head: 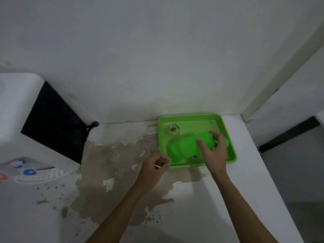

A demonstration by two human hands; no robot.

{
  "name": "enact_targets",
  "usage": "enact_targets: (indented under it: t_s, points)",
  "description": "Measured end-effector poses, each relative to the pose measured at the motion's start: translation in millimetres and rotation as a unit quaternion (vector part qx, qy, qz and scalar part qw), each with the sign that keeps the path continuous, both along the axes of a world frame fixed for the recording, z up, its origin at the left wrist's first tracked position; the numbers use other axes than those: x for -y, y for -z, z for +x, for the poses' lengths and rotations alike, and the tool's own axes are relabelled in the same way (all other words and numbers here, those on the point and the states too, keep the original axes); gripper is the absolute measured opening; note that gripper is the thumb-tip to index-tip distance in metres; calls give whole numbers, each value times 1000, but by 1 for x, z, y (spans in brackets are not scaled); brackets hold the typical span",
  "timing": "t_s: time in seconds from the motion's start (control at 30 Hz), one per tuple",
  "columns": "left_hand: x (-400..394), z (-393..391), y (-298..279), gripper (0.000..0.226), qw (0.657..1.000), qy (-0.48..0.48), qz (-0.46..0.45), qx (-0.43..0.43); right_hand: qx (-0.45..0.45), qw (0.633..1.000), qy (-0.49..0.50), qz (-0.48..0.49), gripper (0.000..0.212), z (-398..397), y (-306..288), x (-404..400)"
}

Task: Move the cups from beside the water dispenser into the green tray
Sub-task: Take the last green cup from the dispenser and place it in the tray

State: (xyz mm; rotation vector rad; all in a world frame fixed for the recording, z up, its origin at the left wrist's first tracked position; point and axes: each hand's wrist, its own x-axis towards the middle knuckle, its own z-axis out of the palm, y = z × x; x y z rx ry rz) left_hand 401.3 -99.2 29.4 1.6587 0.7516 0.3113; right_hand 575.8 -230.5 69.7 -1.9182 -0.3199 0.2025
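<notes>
Cups in the green tray (228,135): a green plastic cup (187,146), blurred and lying on its side over the tray floor, mouth toward eight o'clock and base toward two o'clock, with a second green rim-like form (176,153) at its lower left end whose identity as a separate cup cannot be told. A clear glass cup (173,129) stands in the tray's ten-o'clock corner, apart from the green one. The tray lies on the white counter (245,190) at about three o'clock from frame centre, its far edge close to the wall (157,58). The right hand (213,151) reaches in from five o'clock and curls around the base end of the green cup, thumb on the near side and fingers over the far side, touching it. The left hand (154,168) hovers just beside the tray's near left corner, at seven o'clock from the tray, fingers loosely curled inward; a small pale object (157,166) shows at the fingertips, too small to identify, and whether it is pinched cannot be told. A white water dispenser (21,106) with a black side panel (56,123) occupies nine o'clock, its blue tap (29,172) and drip grille (43,174) visible below. A brown patch of worn surface (112,172) spreads across the counter between dispenser and tray.
</notes>
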Motion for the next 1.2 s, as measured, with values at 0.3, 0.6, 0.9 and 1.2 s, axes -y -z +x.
enact_targets:
  t_s: [0.3,0.6,0.9,1.2]
  points:
    - [-14,77,23,31,997,-14,64,-44,149,976,-85,-136,63,82,20,-23]
    - [-24,101,38,32,989,32,95,-106,154,933,-161,-284,51,110,70,-55]
    - [-28,102,44,31,990,44,71,-118,132,925,-179,-307,47,117,87,-65]
    - [-26,97,39,30,991,38,84,-97,151,938,-187,-248,42,113,75,-41]
